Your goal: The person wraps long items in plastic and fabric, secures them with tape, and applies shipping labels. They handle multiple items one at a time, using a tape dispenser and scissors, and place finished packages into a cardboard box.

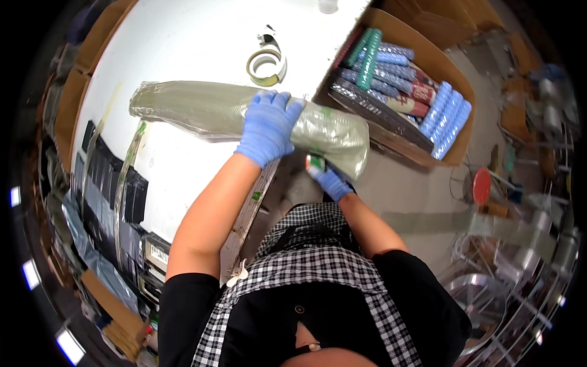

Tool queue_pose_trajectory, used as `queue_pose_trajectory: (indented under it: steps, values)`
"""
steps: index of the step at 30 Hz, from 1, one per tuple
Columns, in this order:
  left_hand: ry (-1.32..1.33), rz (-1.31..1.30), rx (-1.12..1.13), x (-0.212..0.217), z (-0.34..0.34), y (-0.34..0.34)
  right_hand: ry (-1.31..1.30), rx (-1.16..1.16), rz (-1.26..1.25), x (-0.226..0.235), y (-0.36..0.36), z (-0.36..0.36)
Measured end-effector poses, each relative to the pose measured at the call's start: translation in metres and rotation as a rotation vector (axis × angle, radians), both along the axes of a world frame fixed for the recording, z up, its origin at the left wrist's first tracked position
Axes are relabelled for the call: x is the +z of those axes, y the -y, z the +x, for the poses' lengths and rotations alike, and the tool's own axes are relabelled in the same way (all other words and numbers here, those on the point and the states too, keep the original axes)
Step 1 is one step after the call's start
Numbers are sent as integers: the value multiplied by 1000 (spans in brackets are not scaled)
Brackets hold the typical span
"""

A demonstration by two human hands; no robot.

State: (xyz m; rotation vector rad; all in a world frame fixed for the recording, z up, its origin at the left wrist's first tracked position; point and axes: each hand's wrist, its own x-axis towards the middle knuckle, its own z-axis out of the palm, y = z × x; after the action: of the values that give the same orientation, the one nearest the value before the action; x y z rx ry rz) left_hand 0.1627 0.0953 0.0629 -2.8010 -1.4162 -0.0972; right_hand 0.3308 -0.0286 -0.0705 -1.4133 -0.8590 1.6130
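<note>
A long roll wrapped in greenish clear plastic (202, 107) lies across the white table (183, 37), its right end hanging past the table edge. My left hand (268, 125), in a blue glove, presses flat on top of the roll near its middle. My right hand (328, 178), also gloved, is below the roll's overhanging end, closed around a small object with red and green on it (313, 162). Most of that object is hidden by the roll and my fingers.
A ring of tape (266, 66) lies on the table behind the roll. A cardboard box (455, 73) of blue, green and red wrapped rolls stands at the right. Dark flat packs (116, 189) are stacked at the left. Metal racks and clutter fill the floor at right.
</note>
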Motion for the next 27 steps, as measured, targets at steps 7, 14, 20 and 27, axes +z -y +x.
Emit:
queue_pose_trajectory:
  steps: [7, 14, 20, 27]
  values:
    - [-58, -73, 31, 10, 4, -4, -273, 256, 317, 159, 103, -24]
    - [141, 117, -60, -15, -33, 53, -530, -25, 395, 214, -143, 58]
    - [13, -62, -97, -6, -15, 24, -648, -225, -336, -67, -30, 42]
    - [-126, -191, -28, 14, -9, 9, -373, 118, 320, 210, 69, 25]
